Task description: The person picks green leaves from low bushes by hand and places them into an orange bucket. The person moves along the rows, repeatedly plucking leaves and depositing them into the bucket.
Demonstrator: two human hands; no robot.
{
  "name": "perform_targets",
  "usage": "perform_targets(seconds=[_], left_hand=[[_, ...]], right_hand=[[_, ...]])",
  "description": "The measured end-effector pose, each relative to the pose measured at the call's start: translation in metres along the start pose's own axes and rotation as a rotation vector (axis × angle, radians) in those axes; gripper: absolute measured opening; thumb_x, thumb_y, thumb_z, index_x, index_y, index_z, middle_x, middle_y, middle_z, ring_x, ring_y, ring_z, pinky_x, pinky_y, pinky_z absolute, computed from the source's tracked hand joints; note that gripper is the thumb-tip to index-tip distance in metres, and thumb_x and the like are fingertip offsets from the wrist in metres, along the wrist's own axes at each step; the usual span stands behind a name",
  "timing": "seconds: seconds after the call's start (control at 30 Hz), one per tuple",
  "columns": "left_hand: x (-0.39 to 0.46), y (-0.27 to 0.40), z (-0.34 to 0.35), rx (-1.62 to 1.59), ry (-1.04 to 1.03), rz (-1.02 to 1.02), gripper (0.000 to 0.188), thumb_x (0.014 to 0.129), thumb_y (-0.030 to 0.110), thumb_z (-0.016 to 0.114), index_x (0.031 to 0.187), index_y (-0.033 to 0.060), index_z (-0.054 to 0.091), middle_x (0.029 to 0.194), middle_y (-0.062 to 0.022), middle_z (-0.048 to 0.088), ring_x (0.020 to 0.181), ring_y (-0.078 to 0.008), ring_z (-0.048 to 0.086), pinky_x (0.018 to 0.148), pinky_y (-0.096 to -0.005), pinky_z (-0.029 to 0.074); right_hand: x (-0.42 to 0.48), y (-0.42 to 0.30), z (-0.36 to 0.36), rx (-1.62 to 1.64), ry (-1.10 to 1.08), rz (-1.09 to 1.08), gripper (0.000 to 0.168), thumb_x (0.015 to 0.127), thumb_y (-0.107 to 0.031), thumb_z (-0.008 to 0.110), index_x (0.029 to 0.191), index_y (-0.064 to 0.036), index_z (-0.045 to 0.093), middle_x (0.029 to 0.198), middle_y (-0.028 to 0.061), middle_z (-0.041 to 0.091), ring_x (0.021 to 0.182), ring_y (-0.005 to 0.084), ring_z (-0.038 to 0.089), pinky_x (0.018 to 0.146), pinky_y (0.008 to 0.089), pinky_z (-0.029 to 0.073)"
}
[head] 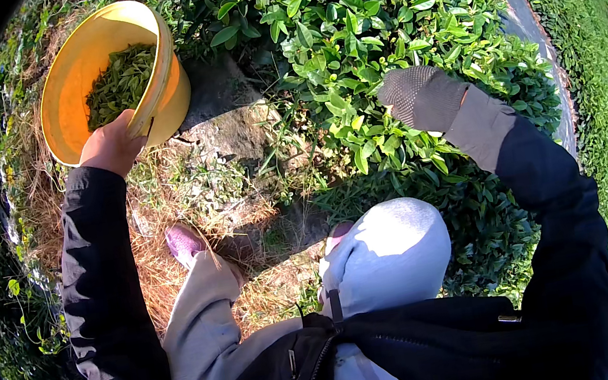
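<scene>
My bare left hand (112, 146) grips the rim of a yellow plastic bucket (173, 106), which is tilted so its mouth faces me. Picked green leaves (123, 78) lie heaped inside, against the bucket's wall. On the other side, my right hand (425, 98) wears a grey glove with a dotted texture. It is at the top of a leafy bush (343, 60), probably tea, among bright young shoots. The glove hides my fingertips, so whether they pinch a shoot cannot be seen.
Dry grass (157, 194) and a rock (236, 132) lie between the bucket and the bush. My pink shoe (185, 243) rests on the straw. A grey path (519, 10) curves past the bush, with a long green hedge (585, 59) beyond.
</scene>
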State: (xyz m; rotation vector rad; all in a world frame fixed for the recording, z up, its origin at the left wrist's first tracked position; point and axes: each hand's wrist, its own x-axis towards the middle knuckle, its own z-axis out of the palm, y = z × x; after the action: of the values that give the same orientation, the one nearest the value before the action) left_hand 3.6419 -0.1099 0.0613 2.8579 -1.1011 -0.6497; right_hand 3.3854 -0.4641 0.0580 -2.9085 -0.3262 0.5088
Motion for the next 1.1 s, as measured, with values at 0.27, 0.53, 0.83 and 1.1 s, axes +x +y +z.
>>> perform_targets(seconds=[0.27, 0.53, 0.83, 1.1], left_hand=[[0.000, -0.003, 0.014, -0.109, 0.113, 0.085, 0.026, 0.073, 0.022, 0.059, 0.097, 0.0147, 0.052, 0.077, -0.0119, 0.058, 0.077, -0.0314, 0.056, 0.066, -0.0392, 0.044], [-0.007, 0.046, -0.011, -0.184, 0.563, 0.407, 0.031, 0.075, 0.012, 0.057, 0.105, 0.0064, 0.052, 0.102, -0.0120, 0.055, 0.091, -0.0299, 0.054, 0.077, -0.0346, 0.044], [-0.015, 0.124, 0.051, -0.406, 0.244, 0.847, 0.019, 0.073, 0.012, 0.059, 0.091, 0.0068, 0.057, 0.087, -0.0079, 0.058, 0.079, -0.0254, 0.057, 0.072, -0.0333, 0.046], [-0.030, 0.173, 0.112, -0.424, 0.042, 1.078, 0.015, 0.077, 0.021, 0.049, 0.079, 0.0078, 0.055, 0.073, -0.0073, 0.054, 0.068, -0.0250, 0.058, 0.057, -0.0352, 0.048]], right_hand=[[0.009, -0.018, -0.073, 1.209, 0.007, 0.413, 0.019, 0.082, -0.013, 0.051, 0.095, 0.000, 0.056, 0.081, 0.0101, 0.059, 0.052, 0.0132, 0.056, 0.044, 0.0255, 0.047], [0.014, -0.028, -0.011, -0.140, -0.325, 0.314, 0.024, 0.077, -0.025, 0.054, 0.076, -0.002, 0.062, 0.078, 0.0157, 0.059, 0.075, 0.0305, 0.058, 0.069, 0.0408, 0.047], [-0.006, -0.022, -0.043, 1.039, 0.193, 0.664, 0.027, 0.077, -0.012, 0.057, 0.102, -0.001, 0.053, 0.079, 0.0066, 0.058, 0.051, 0.0092, 0.053, 0.045, 0.0221, 0.044], [0.004, -0.006, -0.033, 0.116, -0.079, 0.071, 0.023, 0.073, -0.010, 0.059, 0.095, -0.005, 0.056, 0.089, 0.0133, 0.057, 0.077, 0.0275, 0.059, 0.066, 0.0341, 0.049]])
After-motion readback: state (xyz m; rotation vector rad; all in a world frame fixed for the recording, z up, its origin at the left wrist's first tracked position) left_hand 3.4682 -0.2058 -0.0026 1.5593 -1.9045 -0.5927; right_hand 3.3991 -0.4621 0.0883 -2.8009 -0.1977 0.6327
